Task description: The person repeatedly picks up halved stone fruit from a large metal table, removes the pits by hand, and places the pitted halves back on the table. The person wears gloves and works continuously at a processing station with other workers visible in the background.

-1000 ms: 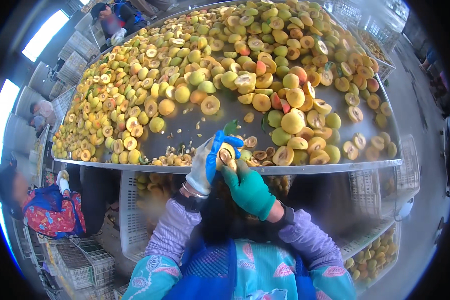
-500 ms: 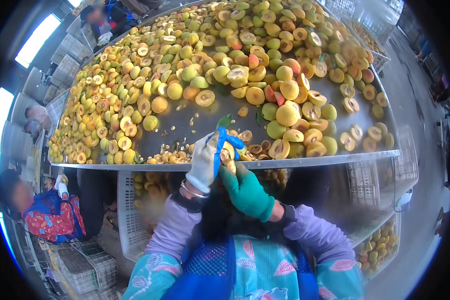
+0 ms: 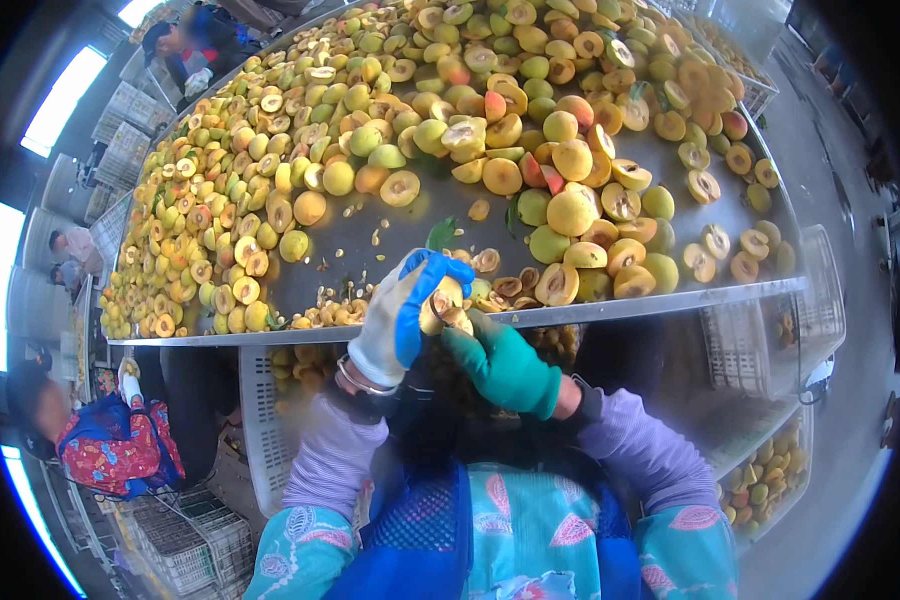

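Note:
My left hand (image 3: 395,315), in a white glove with blue fingers, grips a cut yellow stone fruit (image 3: 446,296), probably a peach or apricot, just over the table's near edge. In a green glove, my right hand (image 3: 510,368) is closed, its fingertips against the fruit's lower right side. A thin dark curved edge shows at the cut flesh by those fingertips; what the right hand pinches is mostly hidden. Beyond my hands a heap of halved stone fruit (image 3: 400,187) covers much of the metal table (image 3: 370,240). Several loose pits and scraps (image 3: 335,308) lie left of my left hand.
The table's raised metal rim (image 3: 610,312) runs across in front of me. White plastic crates with fruit stand below, one at the left (image 3: 261,420) and one at the lower right (image 3: 770,470). A co-worker (image 3: 110,440) sits at the left; another person (image 3: 185,50) is at the far left.
Both hands have come slightly nearer to me, and the left hand has turned so more of the fruit's pale cut flesh shows. The view has shifted a little.

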Demonstrator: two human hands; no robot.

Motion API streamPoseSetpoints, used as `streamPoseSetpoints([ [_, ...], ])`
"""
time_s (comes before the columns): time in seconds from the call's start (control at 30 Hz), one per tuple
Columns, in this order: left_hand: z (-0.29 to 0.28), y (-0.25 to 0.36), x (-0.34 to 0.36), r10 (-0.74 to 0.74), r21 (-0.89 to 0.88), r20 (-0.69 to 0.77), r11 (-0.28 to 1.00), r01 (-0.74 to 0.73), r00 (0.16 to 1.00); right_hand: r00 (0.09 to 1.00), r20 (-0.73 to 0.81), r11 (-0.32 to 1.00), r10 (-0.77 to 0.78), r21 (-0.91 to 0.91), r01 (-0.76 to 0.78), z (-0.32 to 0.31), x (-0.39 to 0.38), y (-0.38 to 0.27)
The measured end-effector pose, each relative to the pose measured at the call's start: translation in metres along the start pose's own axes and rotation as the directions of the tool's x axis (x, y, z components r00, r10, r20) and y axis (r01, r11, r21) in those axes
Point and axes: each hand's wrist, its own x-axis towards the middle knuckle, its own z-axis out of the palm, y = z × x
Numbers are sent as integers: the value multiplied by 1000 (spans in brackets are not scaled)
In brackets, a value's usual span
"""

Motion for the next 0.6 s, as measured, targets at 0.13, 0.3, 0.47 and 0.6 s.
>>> streamPoseSetpoints([
  [0.13, 25, -2, -14, -381, -507, -115, 817, 276, 917, 977, -210, 982, -23, 177, 61, 37, -2, 15],
  [0.3, 8, 9, -3, -244, -257, -12, 938, 233, 970, 996, -81, 975, -20, 221, 38, 7, 1, 14],
  [0.47, 15, 8, -2, -413, -495, -145, 817, 295, 899, 942, -288, 985, -172, -44, 166, 25, 4, 2],
  [0.6, 16, 11, -5, -343, -377, -171, 889, 260, 924, 950, -272, 981, -154, -154, 115, 20, 0, -2],
])
